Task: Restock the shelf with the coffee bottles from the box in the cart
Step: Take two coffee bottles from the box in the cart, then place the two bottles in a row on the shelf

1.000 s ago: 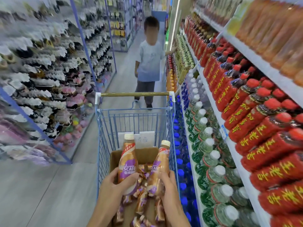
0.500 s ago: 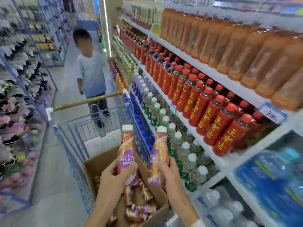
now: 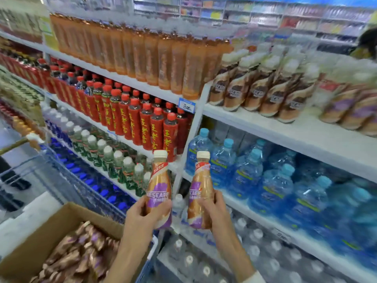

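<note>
I hold two at the lower centre of the frame: my left hand (image 3: pixel 140 216) grips the left coffee bottle (image 3: pixel 159 186) and my right hand (image 3: pixel 216 211) grips the right coffee bottle (image 3: pixel 201 190), both upright. With no hand free, I fear I could knock over the crowded row on the coffee shelf (image 3: pixel 285 129) at upper right. The box (image 3: pixel 51 231) at lower left holds many more, too blurred to count.

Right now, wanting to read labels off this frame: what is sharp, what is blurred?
Head view: the two held coffee bottles and the red bottles are sharp enough to read; the water bottles at right and the contents of the box smear with blur; shelf edges bow from the wide-angle lens.
</note>
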The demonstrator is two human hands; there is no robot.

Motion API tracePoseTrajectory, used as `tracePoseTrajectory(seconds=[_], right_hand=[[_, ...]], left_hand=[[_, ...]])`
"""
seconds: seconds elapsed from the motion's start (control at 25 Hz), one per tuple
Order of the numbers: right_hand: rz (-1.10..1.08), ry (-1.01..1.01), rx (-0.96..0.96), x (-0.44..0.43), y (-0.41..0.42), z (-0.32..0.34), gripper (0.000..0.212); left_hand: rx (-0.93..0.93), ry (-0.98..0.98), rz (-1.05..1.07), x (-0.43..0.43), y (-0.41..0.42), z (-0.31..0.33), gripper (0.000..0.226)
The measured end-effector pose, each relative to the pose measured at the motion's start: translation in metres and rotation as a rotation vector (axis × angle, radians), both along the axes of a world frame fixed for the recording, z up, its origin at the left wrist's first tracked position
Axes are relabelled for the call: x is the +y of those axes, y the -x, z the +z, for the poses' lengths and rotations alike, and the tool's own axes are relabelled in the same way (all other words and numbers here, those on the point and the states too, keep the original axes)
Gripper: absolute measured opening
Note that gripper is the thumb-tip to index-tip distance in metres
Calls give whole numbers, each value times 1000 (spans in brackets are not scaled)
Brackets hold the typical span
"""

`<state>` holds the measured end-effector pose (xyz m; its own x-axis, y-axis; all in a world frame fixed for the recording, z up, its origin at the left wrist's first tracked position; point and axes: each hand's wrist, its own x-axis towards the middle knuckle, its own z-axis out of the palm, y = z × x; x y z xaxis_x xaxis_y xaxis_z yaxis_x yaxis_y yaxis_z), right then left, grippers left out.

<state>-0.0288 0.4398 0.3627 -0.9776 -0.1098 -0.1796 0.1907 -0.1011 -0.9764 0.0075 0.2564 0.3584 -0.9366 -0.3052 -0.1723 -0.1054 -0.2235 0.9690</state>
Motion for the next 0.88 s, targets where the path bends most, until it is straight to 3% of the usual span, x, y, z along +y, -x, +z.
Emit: tracePoseTrajectory(seconds=[0.16,0.48,0.88], right_hand=[[-151,21,51,84,-17,19,26],[-337,22,185,268,-52,55,38],[-502,-99,329,422,-34,110,52]], left_hand=[[8,13,-165,79,17,18,64],[136,-3,-395,261,26,47,47],[322,102,-527,415,73,104,51]])
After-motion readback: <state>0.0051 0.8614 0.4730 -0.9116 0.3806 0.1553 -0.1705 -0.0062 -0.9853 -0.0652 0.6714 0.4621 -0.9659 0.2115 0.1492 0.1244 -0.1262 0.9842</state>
